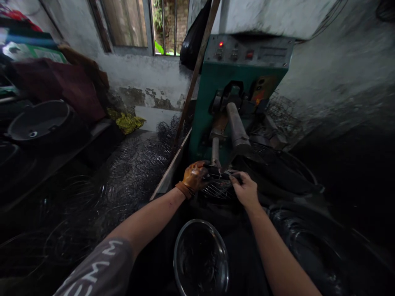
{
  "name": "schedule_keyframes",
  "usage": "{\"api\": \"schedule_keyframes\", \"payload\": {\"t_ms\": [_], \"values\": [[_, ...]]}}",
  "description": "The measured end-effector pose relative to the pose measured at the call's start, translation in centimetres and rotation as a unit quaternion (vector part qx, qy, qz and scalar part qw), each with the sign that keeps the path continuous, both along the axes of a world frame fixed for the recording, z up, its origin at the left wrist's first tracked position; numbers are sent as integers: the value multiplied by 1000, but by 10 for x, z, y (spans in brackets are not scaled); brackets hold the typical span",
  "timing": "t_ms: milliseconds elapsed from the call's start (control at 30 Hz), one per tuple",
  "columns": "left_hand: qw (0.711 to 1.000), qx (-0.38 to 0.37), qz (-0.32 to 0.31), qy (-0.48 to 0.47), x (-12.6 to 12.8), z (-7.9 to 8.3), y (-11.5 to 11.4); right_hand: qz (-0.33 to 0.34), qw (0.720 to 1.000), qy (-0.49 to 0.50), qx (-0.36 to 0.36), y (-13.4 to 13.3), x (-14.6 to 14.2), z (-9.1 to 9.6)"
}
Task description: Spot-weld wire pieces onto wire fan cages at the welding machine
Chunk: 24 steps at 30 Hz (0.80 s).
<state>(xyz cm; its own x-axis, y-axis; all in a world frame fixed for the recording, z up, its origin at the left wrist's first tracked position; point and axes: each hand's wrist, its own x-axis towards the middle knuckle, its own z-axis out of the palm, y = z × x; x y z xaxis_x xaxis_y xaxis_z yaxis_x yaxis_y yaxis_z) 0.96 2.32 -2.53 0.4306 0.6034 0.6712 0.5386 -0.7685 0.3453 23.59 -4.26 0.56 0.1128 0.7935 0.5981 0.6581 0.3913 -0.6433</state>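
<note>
Wirework with a dark strip along its upper edge sat at the centre of the frame, just below the lower rod of a green machine. The left hand, in a brown glove, had its fingers curled on the left end; the right hand pinched the right end between thumb and fingers. Whether the strip touched the rod's tip could not be told. A thicker rod jutted out above, and a red light glowed on the machine's panel. At bottom centre stood a shiny-rimmed bowl; tangled wire rings filled the left of the frame.
</note>
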Motion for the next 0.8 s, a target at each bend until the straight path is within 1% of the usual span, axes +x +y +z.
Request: {"api": "schedule_keyframes", "payload": {"t_ms": [167,467,567,667,733,800], "values": [[1000,-12,-1,4,1,-5,0,1,1000,-7,10,1,1,-2],[1000,-3,-4,4,2,-11,2,-3,999,-17,32,0,0,-5],[1000,-21,5,14,1,-6,-1,-2,1000,-19,23,1,-3,-2],[997,-30,30,57,1,5,-8,-3,999,-34,8,-1,1,1],[994,-29,50,94,2,13,-13,-30,998,-59,5,-7,12,-1],[990,-32,64,120,2,19,-16,-73,994,-86,-1,-15,28,-10]]}}
